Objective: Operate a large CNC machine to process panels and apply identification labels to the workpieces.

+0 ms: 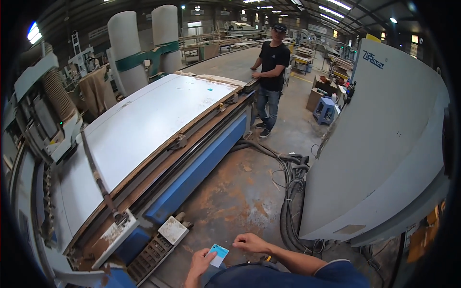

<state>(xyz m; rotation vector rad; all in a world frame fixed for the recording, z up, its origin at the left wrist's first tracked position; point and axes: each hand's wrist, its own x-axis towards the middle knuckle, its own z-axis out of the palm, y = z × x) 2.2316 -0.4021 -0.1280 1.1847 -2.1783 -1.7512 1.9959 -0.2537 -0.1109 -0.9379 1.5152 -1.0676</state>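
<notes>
My left hand (pixel 200 264) is closed on a small light-blue and white card or label (pixel 219 254), the thumb lying across its face. Just right of the card, and apart from it, hangs my right hand (pixel 250 243). Its fingers are curled in; whatever they may hold is hidden. Both hands are low in front of my body, above the floor. Ahead to the left, a large white sheet (pixel 144 120) lies on a blue-sided machine bed (pixel 201 168). A small teal label (pixel 210 90) sits near the sheet's far end.
A tall grey cabinet (pixel 374 134) stands at my right, with thick black cables (pixel 288 201) along the floor beside it. A person in a black shirt (pixel 274 60) stands by the far end of the bed. A blue stool (pixel 325 110) is farther back.
</notes>
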